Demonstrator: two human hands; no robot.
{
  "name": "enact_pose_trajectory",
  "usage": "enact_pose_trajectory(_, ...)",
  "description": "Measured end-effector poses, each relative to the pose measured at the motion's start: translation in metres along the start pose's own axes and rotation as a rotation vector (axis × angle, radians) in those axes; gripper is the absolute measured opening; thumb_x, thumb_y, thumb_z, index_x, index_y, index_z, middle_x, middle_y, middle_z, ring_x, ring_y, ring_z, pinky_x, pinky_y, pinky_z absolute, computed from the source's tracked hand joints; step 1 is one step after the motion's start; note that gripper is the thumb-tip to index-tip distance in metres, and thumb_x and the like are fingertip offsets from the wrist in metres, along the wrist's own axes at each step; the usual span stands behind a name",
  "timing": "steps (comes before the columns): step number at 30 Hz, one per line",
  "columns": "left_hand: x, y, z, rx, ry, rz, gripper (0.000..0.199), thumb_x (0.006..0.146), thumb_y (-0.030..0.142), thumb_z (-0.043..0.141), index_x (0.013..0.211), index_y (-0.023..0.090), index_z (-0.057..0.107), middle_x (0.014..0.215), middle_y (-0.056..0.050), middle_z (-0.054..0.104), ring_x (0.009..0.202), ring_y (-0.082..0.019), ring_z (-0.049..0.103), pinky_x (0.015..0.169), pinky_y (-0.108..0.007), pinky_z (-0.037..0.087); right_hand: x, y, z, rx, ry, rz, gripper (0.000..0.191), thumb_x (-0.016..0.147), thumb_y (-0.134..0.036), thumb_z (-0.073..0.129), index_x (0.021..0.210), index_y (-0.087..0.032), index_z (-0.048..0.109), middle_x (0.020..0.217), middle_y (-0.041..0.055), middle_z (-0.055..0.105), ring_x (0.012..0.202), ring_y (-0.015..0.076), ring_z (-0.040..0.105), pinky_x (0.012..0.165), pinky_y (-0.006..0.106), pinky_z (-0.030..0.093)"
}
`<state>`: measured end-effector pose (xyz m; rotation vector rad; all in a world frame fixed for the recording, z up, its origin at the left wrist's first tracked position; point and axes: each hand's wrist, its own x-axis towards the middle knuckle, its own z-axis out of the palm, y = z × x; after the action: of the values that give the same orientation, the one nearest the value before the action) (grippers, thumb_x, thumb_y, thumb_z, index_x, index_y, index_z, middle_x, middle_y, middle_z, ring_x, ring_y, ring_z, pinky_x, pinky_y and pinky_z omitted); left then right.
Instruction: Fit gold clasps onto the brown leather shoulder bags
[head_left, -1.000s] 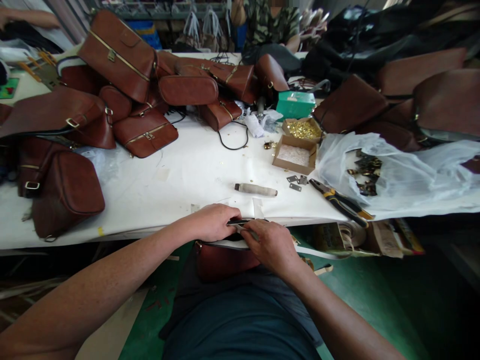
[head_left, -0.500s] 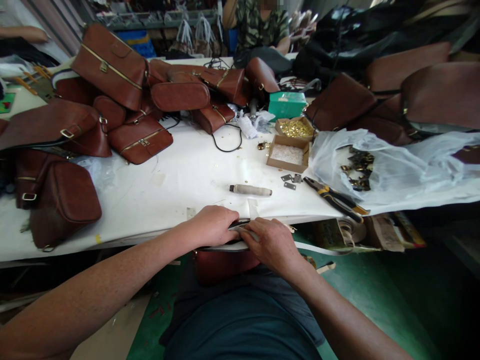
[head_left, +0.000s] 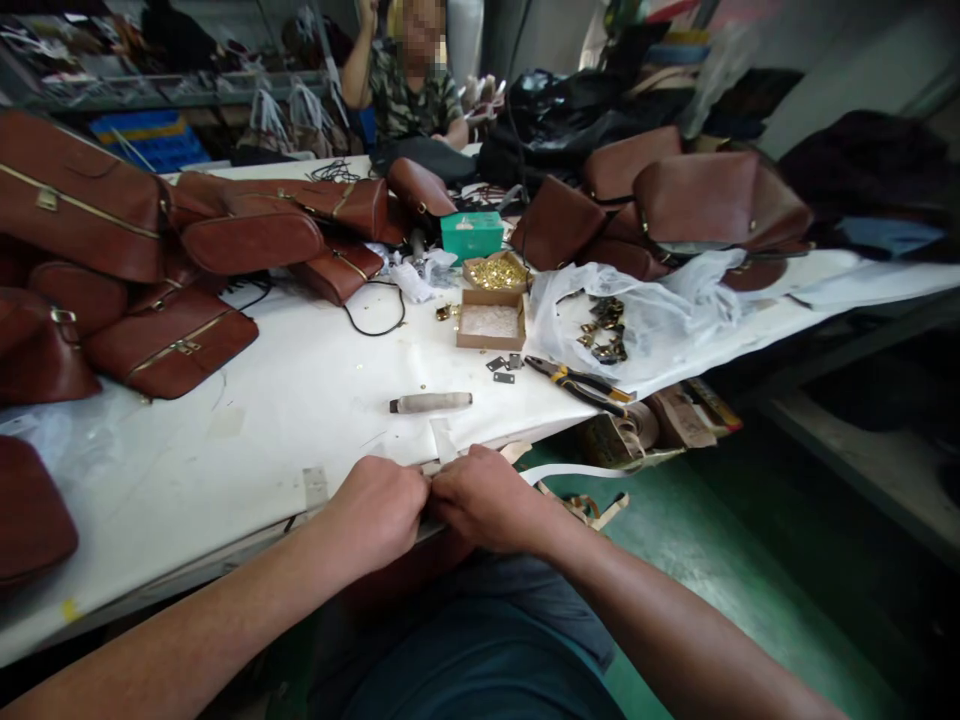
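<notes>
My left hand (head_left: 386, 510) and my right hand (head_left: 484, 500) are closed side by side at the front edge of the table, knuckles nearly touching. Between and below them a brown leather bag (head_left: 409, 578) lies over my lap, its upper edge gripped by both hands. My fingers and forearms hide most of it. Just beyond the hands lies a short rod wrapped in pale tape (head_left: 433, 402), dark at its left end. Several small metal plates (head_left: 504, 377) and pliers with black and yellow handles (head_left: 574, 383) rest to the right.
Brown leather bags (head_left: 251, 243) are heaped at the left, with more bags (head_left: 694, 200) at the back right. Cartons hold gold pieces (head_left: 496, 272) and clear pieces (head_left: 490, 322). A plastic bag (head_left: 667, 310) contains metal fittings. Another person (head_left: 412, 95) sits across the table.
My view has swung to the right, so the table's contents appear further left. Both hands have closed more tightly at the bag's edge, and less of the bag shows.
</notes>
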<state>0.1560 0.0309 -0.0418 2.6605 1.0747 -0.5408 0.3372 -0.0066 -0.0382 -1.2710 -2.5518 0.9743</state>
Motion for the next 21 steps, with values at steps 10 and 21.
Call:
enact_pose_trajectory(10,-0.02,-0.013,0.013,-0.076,0.036,0.011,0.048,0.108,0.044,0.029,0.093,0.02,0.068,0.09,-0.011,0.077,0.08,-0.028,0.075,0.07,-0.035,0.048,-0.082,0.095,0.021,0.65,0.671,0.604,0.05,0.088,-0.065,0.068,0.073,-0.017,0.067,0.061,-0.0017,0.058,0.056,0.0123,0.047,0.053,0.024,0.034)
enact_pose_trajectory(21,-0.035,-0.015,0.008,-0.191,0.039,-0.062,0.05,0.109,0.05,0.026,0.087,0.024,0.064,0.082,-0.004,0.074,0.078,-0.022,0.072,0.069,-0.029,0.042,-0.069,0.18,0.069,0.618,0.831,0.77,0.066,0.082,-0.081,0.059,0.065,-0.017,0.062,0.059,0.0017,0.058,0.057,0.0147,0.048,0.055,0.027,0.035)
